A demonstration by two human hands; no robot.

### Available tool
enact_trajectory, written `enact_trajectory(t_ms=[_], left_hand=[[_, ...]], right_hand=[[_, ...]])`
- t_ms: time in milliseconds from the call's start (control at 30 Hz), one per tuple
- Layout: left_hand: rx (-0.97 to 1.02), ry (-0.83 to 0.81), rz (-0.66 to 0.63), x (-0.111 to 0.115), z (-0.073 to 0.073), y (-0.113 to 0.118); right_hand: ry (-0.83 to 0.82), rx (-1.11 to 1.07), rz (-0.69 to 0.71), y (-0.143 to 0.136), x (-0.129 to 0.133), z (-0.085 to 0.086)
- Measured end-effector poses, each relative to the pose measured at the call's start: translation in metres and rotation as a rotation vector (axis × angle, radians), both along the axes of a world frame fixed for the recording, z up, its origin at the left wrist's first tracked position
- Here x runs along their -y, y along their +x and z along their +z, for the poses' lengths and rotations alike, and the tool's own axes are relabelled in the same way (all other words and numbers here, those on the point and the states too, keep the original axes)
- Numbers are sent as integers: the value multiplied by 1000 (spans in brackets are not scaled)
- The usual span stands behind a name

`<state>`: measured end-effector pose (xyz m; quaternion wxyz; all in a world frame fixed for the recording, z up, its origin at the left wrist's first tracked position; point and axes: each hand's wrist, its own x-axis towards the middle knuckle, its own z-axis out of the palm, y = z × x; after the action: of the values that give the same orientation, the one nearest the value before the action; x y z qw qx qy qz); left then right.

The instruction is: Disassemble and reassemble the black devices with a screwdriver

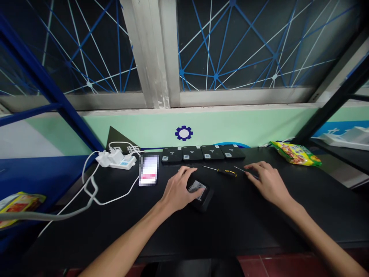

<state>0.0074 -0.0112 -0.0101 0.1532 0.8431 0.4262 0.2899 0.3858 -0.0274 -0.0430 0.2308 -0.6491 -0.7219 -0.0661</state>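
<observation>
My left hand [179, 189] is over a black rectangular device [205, 198] with a pale label, its thumb lying across the label. Its fingers are spread apart and reach past the device's far edge. To the right, my right hand [268, 181] has thumb and forefinger close around the near end of a slim tool [240, 169] with a thin metal shaft. The rest of that tool is hidden by the hand. Between the hands lies a screwdriver [226, 172] with a yellow and black handle, its shaft pointing left.
Several flat black boxes [172, 154] line the wall side of the black table [230, 231]. A lit phone [149, 170] and a white power strip [124, 162] with cables are left. A yellow-green snack bag [296, 154] lies right. Blue shelf posts [66, 123] frame the left side.
</observation>
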Motion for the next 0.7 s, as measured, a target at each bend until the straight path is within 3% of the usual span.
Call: enact_trajectory(t_ms=[233,533,600,700], left_hand=[[33,-57,-16,-5,-1,-4],[-114,-56,194,-8,-3,-5],[-124,20,183,-6,-2,-4],[-52,111,44,-1,4,-4]], right_hand=[[-97,-53,21,15,7,-13],[-98,-98,42,16,7,-16],[-91,-140,43,17,8,-16],[-59,-231,9,13,13,-10]])
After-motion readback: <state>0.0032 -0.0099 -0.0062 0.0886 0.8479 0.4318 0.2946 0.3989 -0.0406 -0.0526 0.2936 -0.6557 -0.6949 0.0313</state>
